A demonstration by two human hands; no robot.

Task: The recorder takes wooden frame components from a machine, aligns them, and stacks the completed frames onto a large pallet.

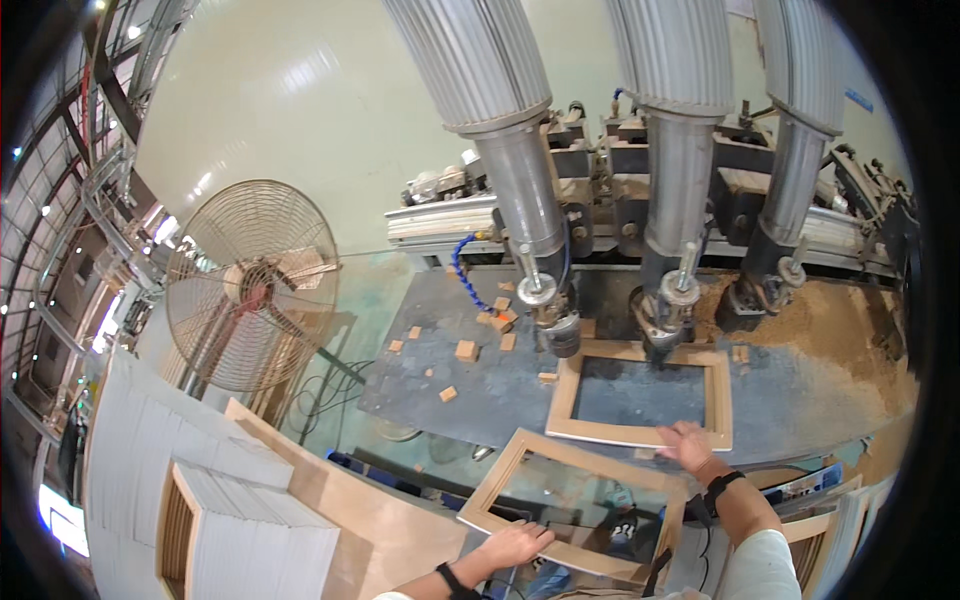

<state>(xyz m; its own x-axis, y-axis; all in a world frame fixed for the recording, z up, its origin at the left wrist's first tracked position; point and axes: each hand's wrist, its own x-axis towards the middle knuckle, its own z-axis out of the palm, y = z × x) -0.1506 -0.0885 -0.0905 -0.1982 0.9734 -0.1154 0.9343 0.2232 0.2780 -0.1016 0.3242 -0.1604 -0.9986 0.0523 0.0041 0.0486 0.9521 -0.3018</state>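
Two rectangular wooden frames with open middles are at my hands. The farther wooden frame lies on the dark machine table, partly beneath the machine's cutter heads. My right hand is closed on its near edge, close to the right corner. Nearer to me, a second wooden frame is held tilted in front of the table edge. My left hand grips its near rail, left of the middle. Through its opening the floor and my shoes show. Black bands circle both wrists.
Three ribbed metal columns carry the cutter heads over the table. Small wood offcuts lie scattered on its left, and sawdust heaps at the right. A caged fan stands left. Stacked frames sit lower left; more frames stand lower right.
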